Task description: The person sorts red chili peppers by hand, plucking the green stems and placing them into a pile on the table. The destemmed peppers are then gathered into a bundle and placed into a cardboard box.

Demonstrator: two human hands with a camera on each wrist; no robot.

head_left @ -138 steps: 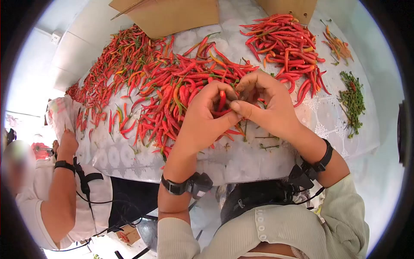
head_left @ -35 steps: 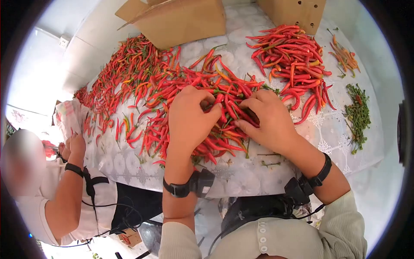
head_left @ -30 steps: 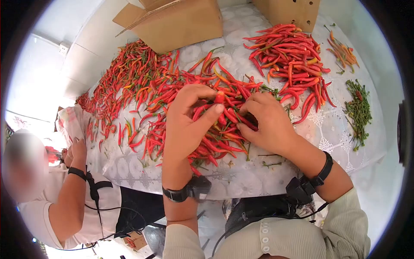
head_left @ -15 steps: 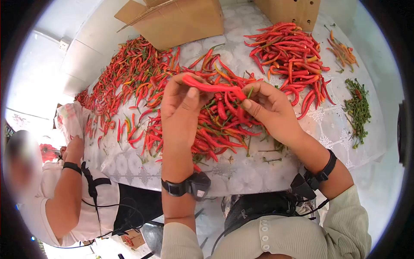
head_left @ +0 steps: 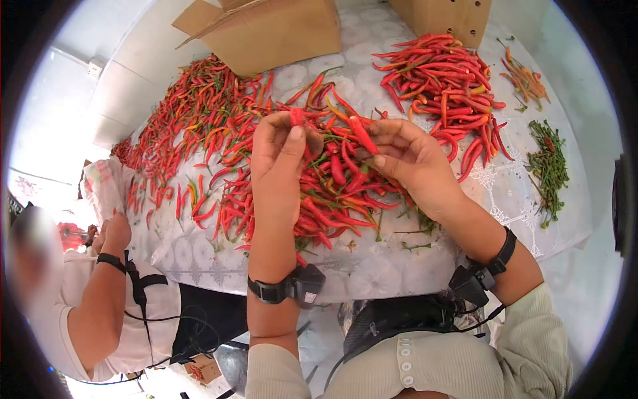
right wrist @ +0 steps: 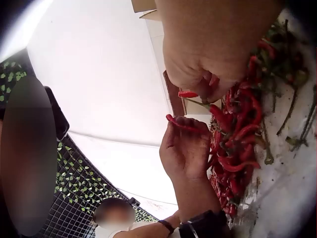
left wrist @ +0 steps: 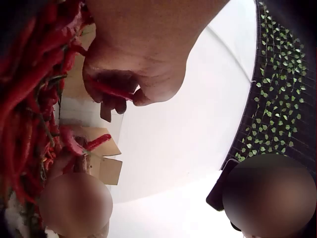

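Note:
In the head view my left hand grips a red chili pepper between thumb and fingers, most of it hidden by the hand. My right hand pinches another red chili pepper, which points up and left. A gap separates the two hands. Below them spreads a loose heap of red chili peppers, many with green stems. The right wrist view shows the left palm turned toward the camera, a thin chili lying across its fingers.
A pile of stemless-looking red chilies lies at the back right, near green stems and orange-brown chilies. A larger chili heap covers the left. Cardboard boxes stand behind. Another person works at the left.
Earlier both hands were down in the heap, then raised with one long red chili stretched between them. Now they are apart, each holding a chili.

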